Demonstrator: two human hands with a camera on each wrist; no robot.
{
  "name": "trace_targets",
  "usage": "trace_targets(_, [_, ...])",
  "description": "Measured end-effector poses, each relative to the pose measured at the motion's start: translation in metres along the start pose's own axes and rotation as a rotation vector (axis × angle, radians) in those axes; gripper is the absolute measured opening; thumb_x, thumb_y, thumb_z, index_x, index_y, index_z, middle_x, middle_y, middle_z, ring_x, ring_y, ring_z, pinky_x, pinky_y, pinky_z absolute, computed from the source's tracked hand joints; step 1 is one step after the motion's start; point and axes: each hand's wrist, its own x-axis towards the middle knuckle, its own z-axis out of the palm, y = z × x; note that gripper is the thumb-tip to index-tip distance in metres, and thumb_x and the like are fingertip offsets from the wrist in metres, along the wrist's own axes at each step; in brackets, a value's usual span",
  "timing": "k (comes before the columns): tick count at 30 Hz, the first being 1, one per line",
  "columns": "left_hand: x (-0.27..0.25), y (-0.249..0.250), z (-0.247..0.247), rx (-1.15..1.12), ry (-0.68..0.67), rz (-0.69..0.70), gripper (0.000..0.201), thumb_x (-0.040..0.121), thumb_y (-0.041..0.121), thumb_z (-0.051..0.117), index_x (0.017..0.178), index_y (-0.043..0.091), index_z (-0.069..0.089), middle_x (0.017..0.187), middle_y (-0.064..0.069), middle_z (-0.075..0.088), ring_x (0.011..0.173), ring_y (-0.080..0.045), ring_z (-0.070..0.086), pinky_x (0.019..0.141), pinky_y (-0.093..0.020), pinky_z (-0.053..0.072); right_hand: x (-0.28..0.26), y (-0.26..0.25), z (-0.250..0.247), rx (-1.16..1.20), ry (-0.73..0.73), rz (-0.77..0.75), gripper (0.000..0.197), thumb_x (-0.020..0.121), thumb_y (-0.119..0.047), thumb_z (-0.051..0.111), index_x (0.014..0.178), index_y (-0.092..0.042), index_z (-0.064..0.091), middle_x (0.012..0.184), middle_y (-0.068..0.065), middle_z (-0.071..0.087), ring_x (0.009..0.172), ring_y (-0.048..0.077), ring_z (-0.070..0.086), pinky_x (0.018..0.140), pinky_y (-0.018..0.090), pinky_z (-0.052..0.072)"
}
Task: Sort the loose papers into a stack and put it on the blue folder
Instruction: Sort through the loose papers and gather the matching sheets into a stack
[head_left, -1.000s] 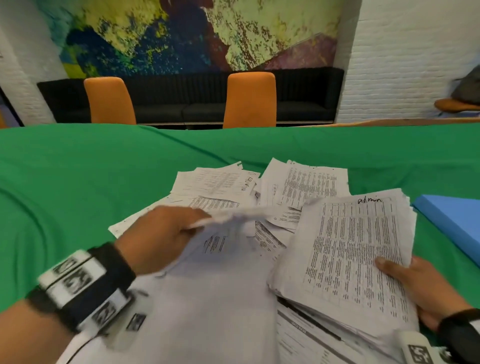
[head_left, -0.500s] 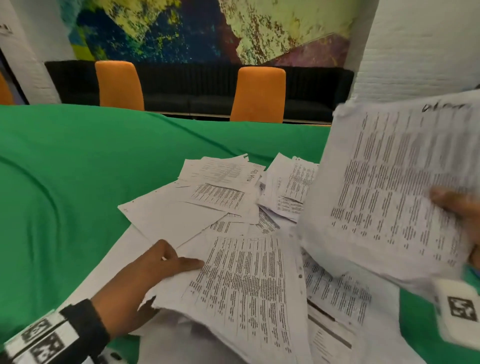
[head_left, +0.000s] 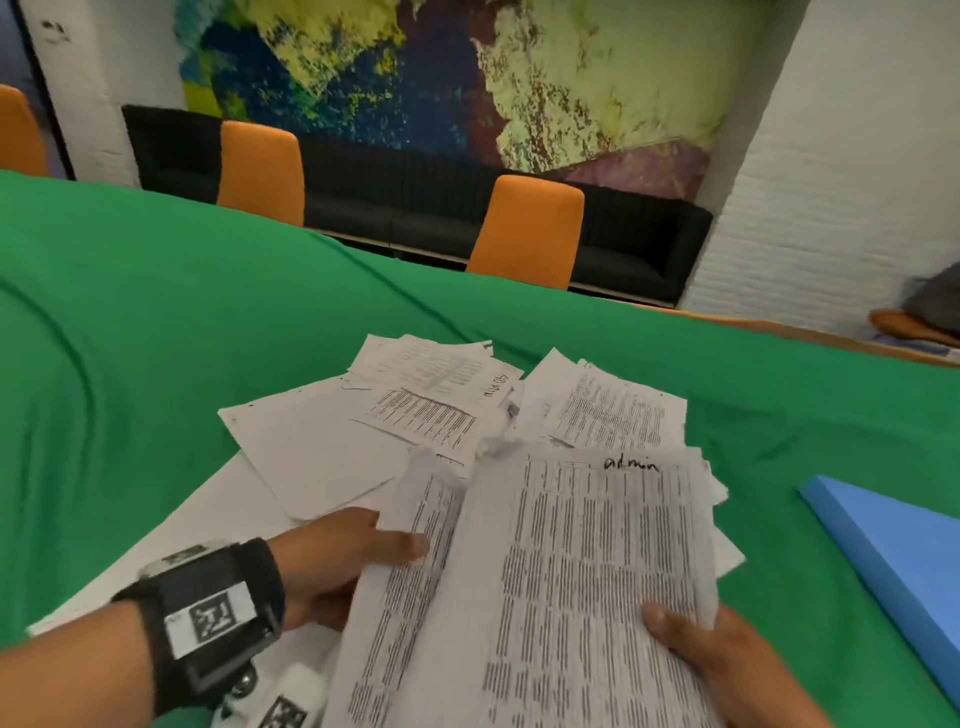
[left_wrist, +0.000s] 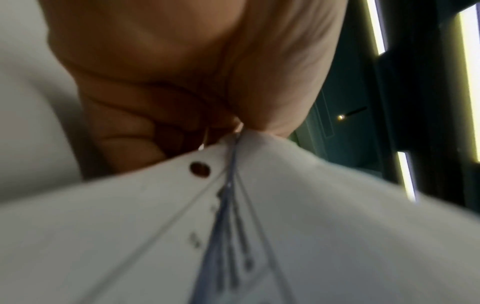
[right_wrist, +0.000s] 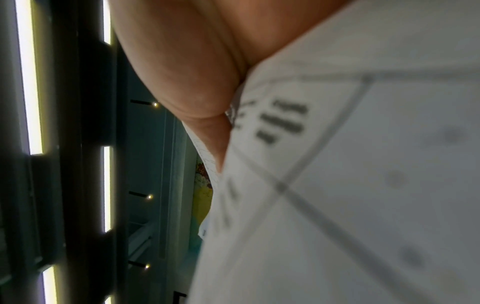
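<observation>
Head view shows the right hand (head_left: 727, 670) gripping a stack of papers (head_left: 597, 587) marked "admin", thumb on top, above the desk's (head_left: 156, 338) near edge. The left hand (head_left: 332, 561) pinches a printed sheet (head_left: 410, 571) against the stack's left side, fingers curled beneath. More loose papers (head_left: 415, 415) lie fanned across the green cloth mid-desk. The blue folder (head_left: 893, 561) rests flat toward the right edge, apart from the stack.
</observation>
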Motion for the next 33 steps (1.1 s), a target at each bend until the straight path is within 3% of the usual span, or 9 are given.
trace_targets(3, [0.007, 0.007, 0.0, -0.022, -0.016, 0.093, 0.051, 0.09, 0.04, 0.07, 0.128, 0.006, 0.064, 0.127, -0.028, 0.067, 0.116, -0.048, 0.064, 0.105, -0.064, 0.044, 0.001, -0.004, 0.001, 0.083, -0.042, -0.036, 0.097, 0.039, -0.079, 0.084, 0.112, -0.016, 0.073, 0.096, 0.006, 0.082, 0.088, 0.025, 0.079, 0.097, 0.049, 0.054])
trace_targets(6, [-0.001, 0.028, 0.008, -0.205, -0.078, 0.27, 0.051, 0.099, 0.047, 0.054, 0.132, 0.01, 0.063, 0.132, -0.02, 0.067, 0.124, -0.043, 0.062, 0.109, -0.059, 0.044, 0.0, -0.013, 0.007, 0.463, -0.134, -0.05, 0.047, 0.084, -0.027, 0.073, 0.124, -0.004, 0.063, 0.11, 0.025, 0.076, 0.099, 0.044, 0.074, 0.096, 0.059, 0.054])
trace_targets(10, [-0.019, 0.061, 0.024, -0.127, -0.197, 0.526, 0.053, 0.076, 0.029, 0.082, 0.125, 0.014, 0.068, 0.127, -0.023, 0.068, 0.112, -0.044, 0.068, 0.088, -0.053, 0.059, 0.003, -0.04, 0.018, 0.609, -0.123, -0.22, 0.037, 0.088, -0.015, 0.066, 0.124, -0.007, 0.062, 0.115, 0.027, 0.074, 0.101, 0.046, 0.073, 0.079, 0.058, 0.062])
trace_targets(16, [-0.035, 0.089, 0.024, -0.104, -0.167, 0.782, 0.041, 0.065, 0.016, 0.075, 0.106, 0.019, 0.078, 0.11, -0.017, 0.076, 0.096, -0.034, 0.075, 0.077, -0.045, 0.062, 0.022, -0.066, 0.015, 0.685, 0.013, -0.564, 0.041, 0.076, -0.015, 0.073, 0.116, -0.013, 0.068, 0.113, 0.013, 0.076, 0.1, 0.032, 0.075, 0.074, 0.044, 0.064])
trace_targets(18, [-0.032, 0.091, 0.023, -0.033, -0.099, 0.864, 0.046, 0.066, 0.02, 0.083, 0.112, 0.022, 0.076, 0.115, -0.013, 0.075, 0.103, -0.031, 0.074, 0.082, -0.044, 0.061, 0.02, -0.071, 0.014, 0.657, 0.008, -0.652, 0.038, 0.07, -0.019, 0.088, 0.106, -0.016, 0.075, 0.109, 0.011, 0.078, 0.099, 0.032, 0.076, 0.075, 0.043, 0.064])
trace_targets(21, [-0.012, 0.079, 0.024, -0.031, 0.192, 0.961, 0.065, 0.065, 0.033, 0.087, 0.122, 0.016, 0.062, 0.117, -0.007, 0.075, 0.104, -0.028, 0.074, 0.081, -0.04, 0.062, 0.014, -0.072, 0.019, 0.516, 0.097, -0.759, 0.027, 0.079, -0.011, 0.068, 0.091, -0.031, 0.081, 0.096, -0.001, 0.081, 0.091, 0.019, 0.078, 0.072, 0.032, 0.063])
trace_targets(25, [0.018, 0.035, 0.034, -0.09, 0.376, 0.918, 0.071, 0.063, 0.04, 0.084, 0.124, 0.026, 0.049, 0.12, -0.002, 0.071, 0.109, -0.02, 0.071, 0.084, -0.036, 0.062, 0.015, -0.045, 0.031, 0.215, 0.117, -0.668, 0.041, 0.063, -0.048, 0.088, 0.101, -0.034, 0.078, 0.099, -0.016, 0.079, 0.094, 0.005, 0.074, 0.081, 0.02, 0.059])
trace_targets(28, [0.023, 0.023, 0.04, 0.028, 0.297, 0.842, 0.073, 0.069, 0.044, 0.08, 0.131, 0.033, 0.044, 0.124, 0.002, 0.066, 0.113, -0.018, 0.069, 0.09, -0.04, 0.06, 0.011, -0.041, 0.03, 0.134, 0.204, -0.618, 0.036, 0.069, -0.032, 0.081, 0.104, -0.025, 0.075, 0.088, -0.034, 0.074, 0.081, -0.015, 0.068, 0.069, 0.001, 0.048])
trace_targets(33, [0.017, 0.044, -0.012, 0.574, 0.353, 0.601, 0.052, 0.088, 0.039, 0.074, 0.134, 0.042, 0.05, 0.117, 0.005, 0.065, 0.1, -0.014, 0.069, 0.095, -0.038, 0.055, 0.022, -0.045, -0.018, 0.267, 0.264, -0.476, 0.016, 0.084, -0.01, 0.067, 0.095, -0.015, 0.077, 0.094, -0.003, 0.082, 0.081, 0.013, 0.078, 0.066, 0.025, 0.063])
